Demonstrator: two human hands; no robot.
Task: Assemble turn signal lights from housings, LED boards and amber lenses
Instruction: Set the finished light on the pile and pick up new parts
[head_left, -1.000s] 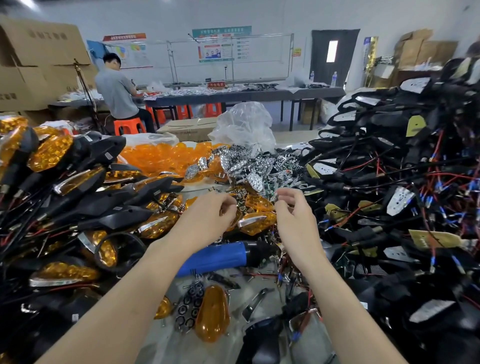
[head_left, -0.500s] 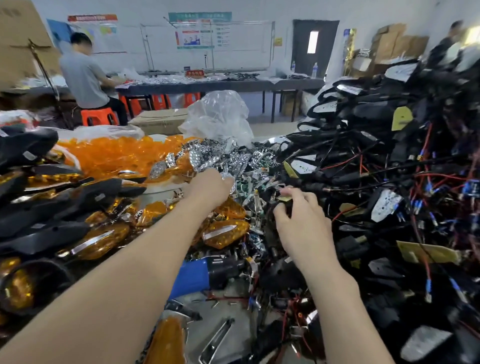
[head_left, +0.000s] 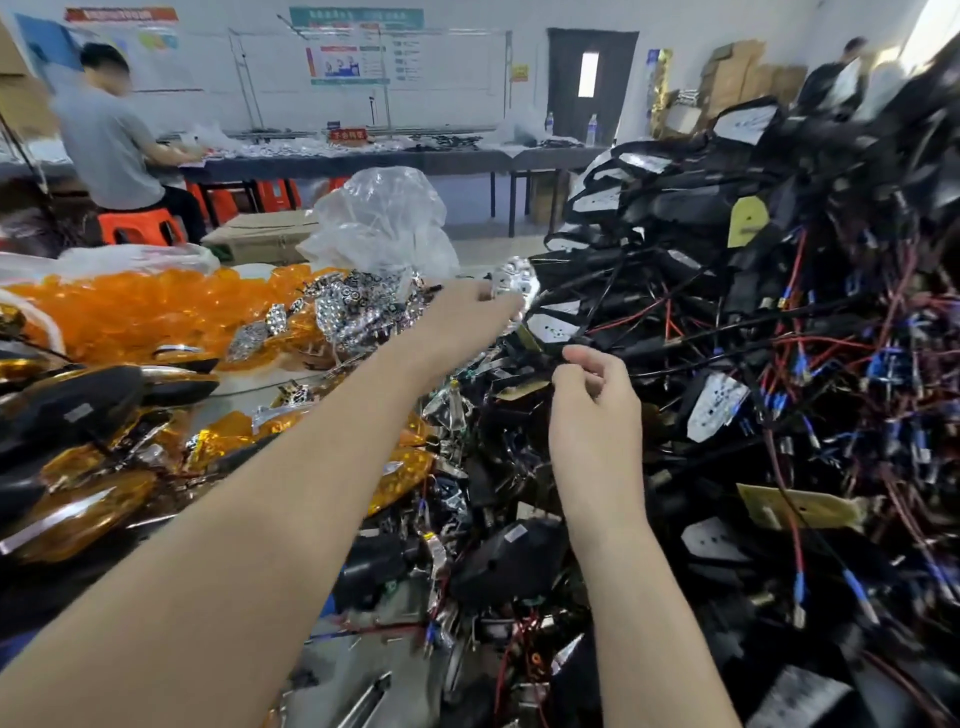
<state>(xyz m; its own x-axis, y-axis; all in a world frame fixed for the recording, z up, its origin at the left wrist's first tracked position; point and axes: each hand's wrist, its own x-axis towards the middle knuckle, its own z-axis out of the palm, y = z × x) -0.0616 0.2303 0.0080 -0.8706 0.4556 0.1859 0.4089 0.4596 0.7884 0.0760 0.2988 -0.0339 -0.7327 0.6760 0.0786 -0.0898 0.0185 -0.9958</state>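
Observation:
My left hand (head_left: 467, 312) reaches far across the bench, its fingers closed on a shiny silver reflector piece (head_left: 511, 283) at the edge of the reflector pile (head_left: 358, 301). My right hand (head_left: 592, 405) is at the near edge of the big heap of black housings with red and black wires (head_left: 779, 364); its fingertips pinch a black wire or housing stem (head_left: 550, 358). Loose amber lenses (head_left: 130, 312) lie heaped at the back left. Assembled lights with amber lenses (head_left: 78, 499) are stacked at the left.
A crumpled clear plastic bag (head_left: 384, 218) stands behind the reflectors. Black housings (head_left: 509, 561) and scraps lie under my arms. A person in a grey shirt (head_left: 109, 145) sits on an orange stool at a far table. Cardboard boxes (head_left: 737, 73) stand at the back right.
Both hands moved away from me and to the right. The left went from the middle parts to the far reflectors; the right reached into the housing heap. The view swung right.

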